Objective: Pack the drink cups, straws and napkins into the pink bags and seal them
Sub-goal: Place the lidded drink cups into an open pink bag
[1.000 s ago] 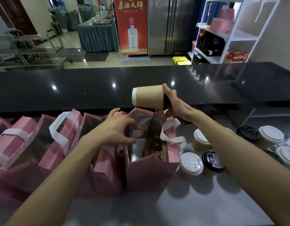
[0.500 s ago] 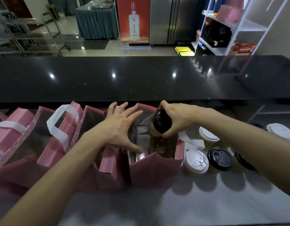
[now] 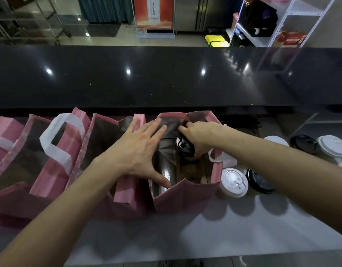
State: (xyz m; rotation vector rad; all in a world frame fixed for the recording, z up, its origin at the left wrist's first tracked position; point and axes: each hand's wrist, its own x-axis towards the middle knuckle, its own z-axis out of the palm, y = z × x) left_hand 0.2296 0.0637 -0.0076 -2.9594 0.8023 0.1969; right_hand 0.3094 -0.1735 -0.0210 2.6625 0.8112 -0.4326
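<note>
From the head camera I saw the open pink bag [image 3: 185, 197], a soft matte non-woven fabric sack with a dark, faintly shiny lining, standing on the pale grey worktop [image 3: 214, 234] just below the glossy, speckled black counter [image 3: 166, 79]. My right hand [image 3: 200, 134] was inside the mouth of that bag, fingers curled around a cup with a round black lid [image 3: 184, 146]; the lid bore a raised square mark I could not read. My left hand [image 3: 139, 151] lay spread wide and flat, thumb hooked over the bag's left edge, holding nothing. Left of that bag stood more pink bags [image 3: 56, 164] of the same cloth, one with a broad white looped handle [image 3: 57, 140]. Just right of the bag sat a white-lidded cup [image 3: 234, 182] with embossed lettering too small to make out, touching a black-lidded cup [image 3: 259, 182]; farther right were more lidded cups [image 3: 320, 146], white and black, all round and smooth. Beyond the counter a red box [image 3: 291, 38] on the white metal shelf [image 3: 293, 18] carried print I could not read. Compared with half a second earlier, my right hand had sunk deeper into the bag with the cup, and my left hand had stayed splayed on the rim.
</note>
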